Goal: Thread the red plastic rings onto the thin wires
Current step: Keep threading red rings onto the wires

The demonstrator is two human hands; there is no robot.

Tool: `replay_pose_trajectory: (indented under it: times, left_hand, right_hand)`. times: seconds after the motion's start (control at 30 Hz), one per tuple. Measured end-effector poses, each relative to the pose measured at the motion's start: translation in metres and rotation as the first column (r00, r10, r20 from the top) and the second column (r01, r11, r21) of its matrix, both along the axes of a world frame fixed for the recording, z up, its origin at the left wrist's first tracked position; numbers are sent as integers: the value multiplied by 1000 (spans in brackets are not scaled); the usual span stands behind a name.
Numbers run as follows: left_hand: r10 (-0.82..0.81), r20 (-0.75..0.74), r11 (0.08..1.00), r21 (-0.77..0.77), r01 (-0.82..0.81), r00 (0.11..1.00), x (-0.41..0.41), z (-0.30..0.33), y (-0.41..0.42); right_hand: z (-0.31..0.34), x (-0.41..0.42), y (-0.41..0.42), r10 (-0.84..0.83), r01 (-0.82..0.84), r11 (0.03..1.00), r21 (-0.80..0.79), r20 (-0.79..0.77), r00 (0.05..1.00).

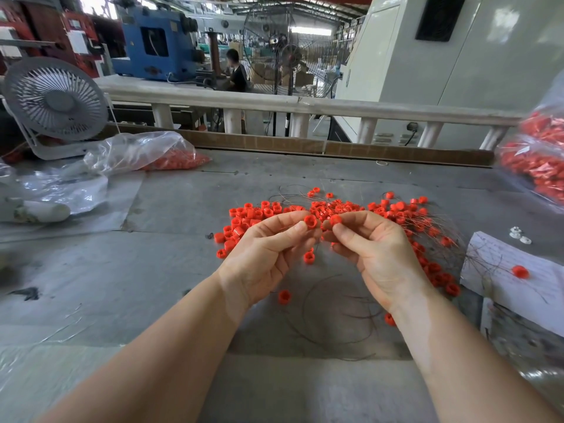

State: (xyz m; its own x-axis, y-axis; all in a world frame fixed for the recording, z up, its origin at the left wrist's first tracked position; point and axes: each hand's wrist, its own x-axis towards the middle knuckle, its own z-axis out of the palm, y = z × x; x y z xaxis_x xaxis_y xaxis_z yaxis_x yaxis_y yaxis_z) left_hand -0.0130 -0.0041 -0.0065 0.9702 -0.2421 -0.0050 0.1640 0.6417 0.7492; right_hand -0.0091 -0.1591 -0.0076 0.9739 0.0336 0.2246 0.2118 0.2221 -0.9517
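Both my hands are raised over the grey table [171, 270], palms toward me. My left hand [268, 251] pinches a red plastic ring [310, 221] between thumb and fingers. My right hand [372, 254] pinches another red ring [335, 220] right beside it. A red ring [309, 257] hangs below my fingers, seemingly on a thin wire. A loose pile of red rings [262, 210] mixed with thin wires lies on the table behind my hands. More thin wires [329, 319] curl on the table under my wrists.
A clear bag of red rings [174, 161] lies at the back left by a white desk fan [55, 99]. Another bag of rings [537, 160] sits at the right edge. White paper [518, 285] with one ring lies at the right. A wooden rail [274, 145] bounds the far edge.
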Motion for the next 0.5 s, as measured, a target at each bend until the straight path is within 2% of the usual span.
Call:
replay_pose_trajectory:
  times: [0.23,0.5]
  left_hand:
    - [42,18,999,9,-42,999,1,-3,0]
    - [76,36,996,43,-77,996,1,-3,-1]
  right_hand:
    - [1,-2,1,-69,72,996,-47,68,995]
    - [1,-3,4,-123,156,972,-177,184,975]
